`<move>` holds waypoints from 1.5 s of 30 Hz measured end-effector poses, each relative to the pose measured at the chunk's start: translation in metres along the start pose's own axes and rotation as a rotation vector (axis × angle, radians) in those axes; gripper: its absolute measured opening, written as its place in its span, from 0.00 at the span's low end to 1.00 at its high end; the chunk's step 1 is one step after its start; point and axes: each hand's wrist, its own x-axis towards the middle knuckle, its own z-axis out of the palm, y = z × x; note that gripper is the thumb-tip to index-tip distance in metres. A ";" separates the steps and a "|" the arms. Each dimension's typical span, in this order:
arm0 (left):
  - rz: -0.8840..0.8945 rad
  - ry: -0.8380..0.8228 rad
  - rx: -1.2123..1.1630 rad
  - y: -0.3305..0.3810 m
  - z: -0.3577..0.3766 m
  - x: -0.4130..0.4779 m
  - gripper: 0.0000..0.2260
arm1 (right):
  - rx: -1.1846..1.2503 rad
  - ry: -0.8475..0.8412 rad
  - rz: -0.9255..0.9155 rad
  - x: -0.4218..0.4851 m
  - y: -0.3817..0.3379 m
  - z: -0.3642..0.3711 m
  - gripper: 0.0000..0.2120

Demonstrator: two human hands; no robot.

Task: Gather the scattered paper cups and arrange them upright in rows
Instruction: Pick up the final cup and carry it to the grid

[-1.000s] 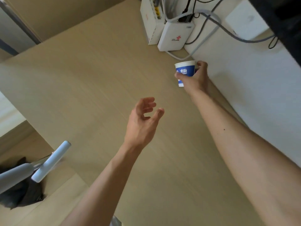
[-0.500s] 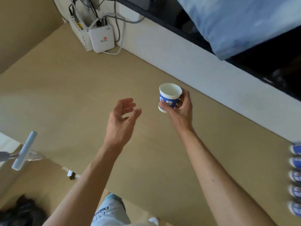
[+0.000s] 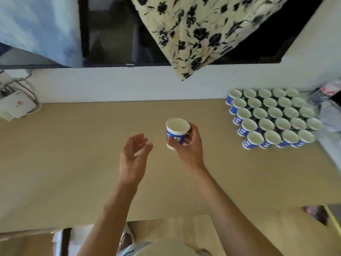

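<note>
Paper cup [image 3: 177, 133], blue-printed with a white rim, is held in the air above the tabletop [image 3: 73, 154], mouth up and leaning a little, well apart from the block of cups [image 3: 273, 117] and to its left. The right hand [image 3: 190, 146] grips it low on the wall, thumb on the near side and fingers curled round the far side. The left hand [image 3: 133, 157] hangs further from the block, holding nothing, its fingers loosely bent.

The block stands upright in tight rows against the wall [image 3: 129, 84], rims nearly touching. The row nearest the person looks one cup shorter than the others, so the free place is probably at that row's right end, beside a heap of fabric [image 3: 330, 117] that crowds the block's right edge.

The trouble lies in the fit. With the fingers wrapped round the wall, there is little room for them between neighbouring cups. A knuckle or the cup's base could catch a standing rim and tip it, and cups packed this close would likely knock each other over. Reaching across the near row raises the same risk from the forearm. Thin paper also dents under a hard squeeze, and a dented base may rock. Let go while tilted, it could roll. The fabric might nudge whatever is set next to it.
</note>
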 end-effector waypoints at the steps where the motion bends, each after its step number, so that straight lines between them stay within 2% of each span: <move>1: 0.009 -0.043 0.006 0.003 0.024 -0.010 0.19 | 0.005 0.037 -0.002 -0.008 -0.002 -0.027 0.33; 5: 0.034 -0.175 0.003 0.009 0.091 -0.044 0.12 | 0.017 0.165 0.017 -0.032 -0.007 -0.106 0.32; 11: 0.065 -0.368 0.024 0.012 0.178 -0.090 0.12 | 0.034 0.359 0.021 -0.065 -0.015 -0.210 0.29; 16: 0.067 -0.489 0.032 0.013 0.235 -0.111 0.13 | 0.005 0.496 0.061 -0.079 -0.005 -0.265 0.30; 24: 0.025 -0.625 0.086 0.002 0.337 -0.091 0.13 | -0.012 0.735 0.138 -0.042 0.021 -0.340 0.35; 29: 0.024 -0.696 0.101 0.011 0.399 -0.072 0.14 | -0.037 0.815 0.145 0.010 0.028 -0.402 0.31; 36: 0.012 -0.663 0.142 0.015 0.467 -0.067 0.12 | -0.143 0.967 0.190 0.073 0.066 -0.483 0.27; 40: -0.025 -0.570 0.182 0.005 0.504 -0.074 0.12 | -0.152 0.927 0.277 0.107 0.110 -0.529 0.28; 45: -0.064 -0.416 0.199 -0.001 0.543 -0.079 0.12 | -0.189 0.855 0.269 0.146 0.150 -0.567 0.31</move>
